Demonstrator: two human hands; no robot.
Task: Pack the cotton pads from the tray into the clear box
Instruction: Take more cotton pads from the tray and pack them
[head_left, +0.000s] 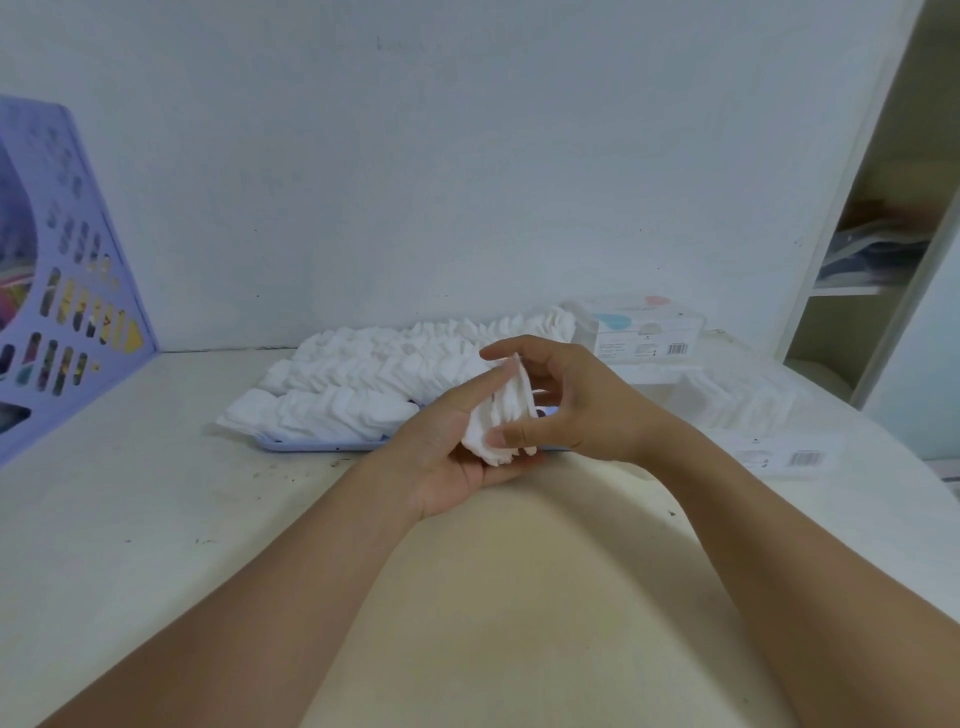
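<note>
Both hands hold one loose stack of pads (501, 423): left hand (457, 447) cradles it, right hand (566, 402) pinches its edges. It could fan out and spill (the pads look unevenly aligned) on the way to the box (644, 327).

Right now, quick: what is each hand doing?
Left hand: holding a small stack of white square cotton pads in its palm.
Right hand: fingers pinching the same stack.

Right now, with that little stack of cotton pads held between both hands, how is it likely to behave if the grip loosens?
The stack of cotton pads would probably fan apart, since its edges already splay between the left hand and right hand. The pads look soft and light, so likely floppy, not fragile. They should not roll.
</note>
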